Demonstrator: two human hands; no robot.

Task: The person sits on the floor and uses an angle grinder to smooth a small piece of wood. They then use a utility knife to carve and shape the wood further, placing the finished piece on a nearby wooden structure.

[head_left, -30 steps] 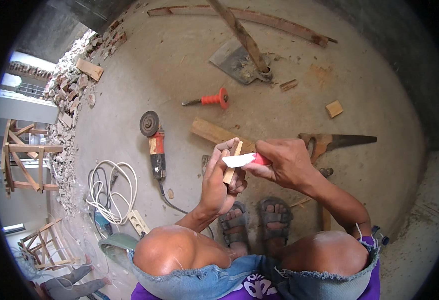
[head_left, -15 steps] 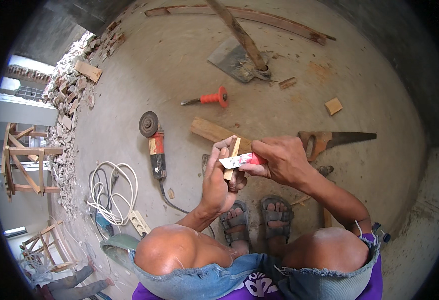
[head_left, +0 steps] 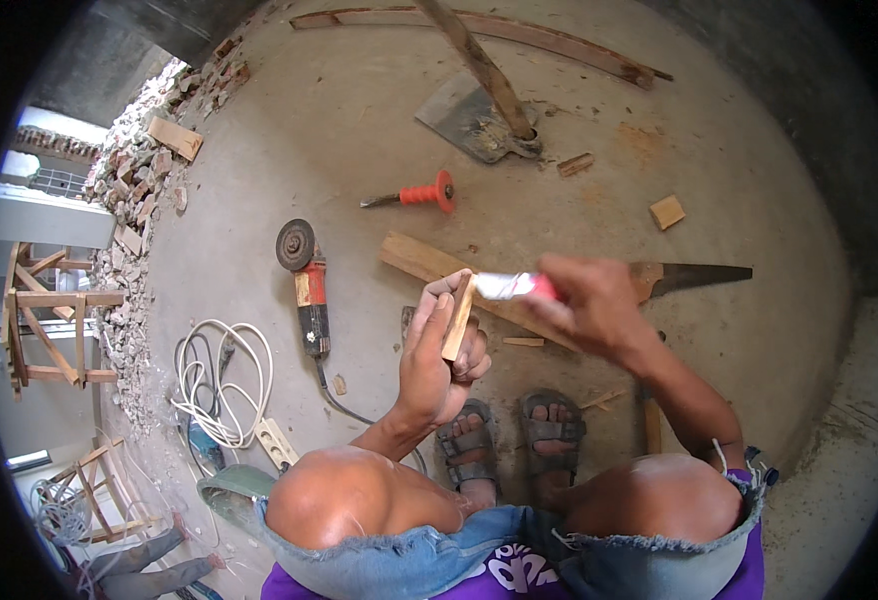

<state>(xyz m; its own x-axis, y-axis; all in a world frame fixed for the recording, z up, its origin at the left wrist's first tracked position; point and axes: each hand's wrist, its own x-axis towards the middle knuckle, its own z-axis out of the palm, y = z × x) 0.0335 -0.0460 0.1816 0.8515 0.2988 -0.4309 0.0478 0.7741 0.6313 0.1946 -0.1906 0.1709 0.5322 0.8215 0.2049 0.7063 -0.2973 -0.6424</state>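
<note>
My left hand (head_left: 433, 365) is closed around a short, narrow wooden strip (head_left: 459, 322), held tilted above my sandals. My right hand (head_left: 589, 305) grips a utility knife (head_left: 507, 286) with a red handle and a pale, flat front part, blurred by motion. The knife's front end is close to the strip's upper end; whether they touch I cannot tell. Below both hands a longer wooden board (head_left: 421, 258) lies slantwise on the floor, partly covered by them. Between the hands and my feet rests a thin wood sliver (head_left: 524, 341).
An angle grinder (head_left: 309, 300) lies at left, near a coiled white cable (head_left: 204, 385) and power strip (head_left: 277, 445). Farther off are a red-handled chisel (head_left: 421, 194), a hoe (head_left: 474, 120) and a wood block (head_left: 667, 212). A handsaw (head_left: 699, 278) lies right; rubble (head_left: 139, 185) lines the left.
My right hand has moved right and slightly up with the knife, away from across the strip. The strip now shows more fully in my left hand, which has barely moved.
</note>
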